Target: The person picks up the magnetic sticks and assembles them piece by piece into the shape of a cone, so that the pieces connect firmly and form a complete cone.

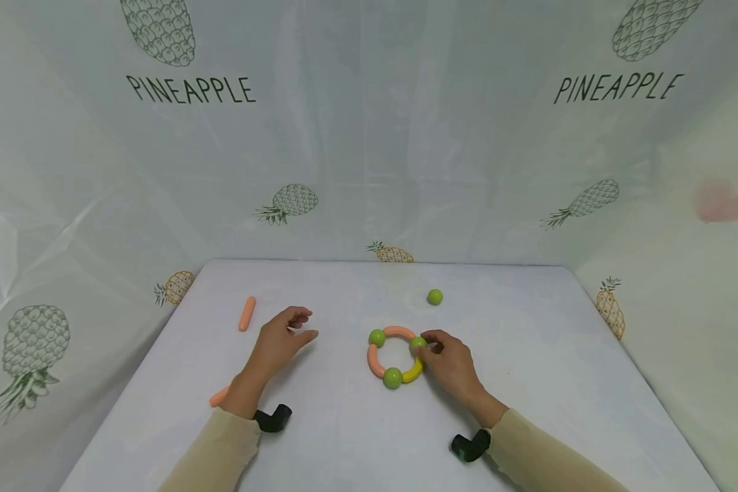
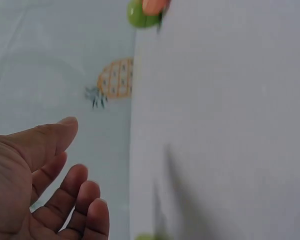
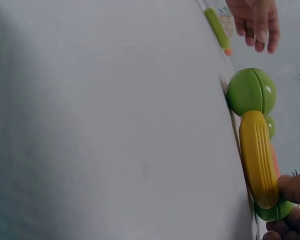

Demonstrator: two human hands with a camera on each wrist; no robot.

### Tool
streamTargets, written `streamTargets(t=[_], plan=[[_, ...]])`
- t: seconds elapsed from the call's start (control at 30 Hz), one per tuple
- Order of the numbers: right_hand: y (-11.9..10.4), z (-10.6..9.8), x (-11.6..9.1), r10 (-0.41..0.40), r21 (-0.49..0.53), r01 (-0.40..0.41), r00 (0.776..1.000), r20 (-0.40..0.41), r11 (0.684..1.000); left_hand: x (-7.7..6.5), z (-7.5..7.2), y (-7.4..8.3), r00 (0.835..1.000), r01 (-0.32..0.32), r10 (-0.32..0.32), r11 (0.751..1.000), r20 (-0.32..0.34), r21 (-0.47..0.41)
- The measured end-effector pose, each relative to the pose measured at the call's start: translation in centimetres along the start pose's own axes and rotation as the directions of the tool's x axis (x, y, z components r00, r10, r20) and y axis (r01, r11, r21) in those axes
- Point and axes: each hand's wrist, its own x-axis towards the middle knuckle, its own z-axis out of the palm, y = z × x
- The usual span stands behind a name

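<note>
A ring of toy pieces lies on the white table point(image 1: 344, 437): green balls joined by two curved orange rods point(image 1: 400, 331) and a curved yellow rod point(image 1: 412, 373). My right hand point(image 1: 452, 365) pinches the ring's right green ball point(image 1: 417, 342) between thumb and fingers. Close up in the right wrist view, the ribbed yellow rod point(image 3: 258, 159) runs between that ball and the front green ball point(image 3: 250, 92). To the ring's left, my left hand point(image 1: 279, 345) is held over the table with fingers loosely bent and nothing in them.
Beyond the ring is a loose green ball point(image 1: 434, 296). A straight orange rod point(image 1: 247, 314) lies at the back left, and another orange piece point(image 1: 219, 396) is partly hidden by my left wrist. Behind the table hangs a pineapple-print sheet point(image 1: 369, 137).
</note>
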Motion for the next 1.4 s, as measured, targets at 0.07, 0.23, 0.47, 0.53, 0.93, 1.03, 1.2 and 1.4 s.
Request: streamTargets(t=[0.07, 0.23, 0.47, 0.53, 0.93, 1.03, 1.2, 1.4], plan=[[-0.1, 0.0, 0.0, -0.001, 0.001, 0.001, 1.000, 0.000, 1.000, -0.2, -1.3, -1.1, 1.000, 0.024, -0.024, 1.000, -0.003, 0.008], [-0.2, -0.1, 0.0, -0.002, 0.003, 0.002, 1.000, 0.002, 1.000, -0.9, -3.8, -3.2, 0.994, 0.105, -0.106, 0.994, 0.013, 0.041], [-0.2, 0.0, -0.1, -0.011, 0.003, 0.011, 1.000, -0.001, 1.000, -1.2, -5.0, -5.1, 0.983, 0.166, -0.174, 0.980, 0.059, 0.113], [-0.2, 0.0, -0.1, -0.013, 0.004, 0.013, 1.000, -0.002, 1.000, -1.2, -5.0, -5.3, 0.980, 0.173, -0.183, 0.977, 0.073, 0.121], [-0.1, 0.0, 0.0, -0.010, -0.007, 0.010, 1.000, 0.000, 1.000, 0.2, -3.9, -4.8, 0.994, 0.043, -0.058, 0.988, 0.094, 0.149], [0.0, 0.0, 0.0, -0.013, -0.007, 0.013, 1.000, 0.001, 1.000, 0.3, -3.7, -4.7, 0.994, 0.053, -0.069, 0.984, 0.085, 0.170], [0.0, -0.2, -0.1, -0.013, -0.007, 0.013, 1.000, -0.010, 1.000, 0.3, -3.6, -4.4, 0.990, 0.095, -0.111, 0.981, 0.090, 0.171], [-0.1, -0.2, -0.1, -0.010, 0.003, 0.010, 1.000, -0.004, 1.000, 0.3, -3.6, -4.4, 0.985, 0.133, -0.152, 0.972, 0.087, 0.194]])
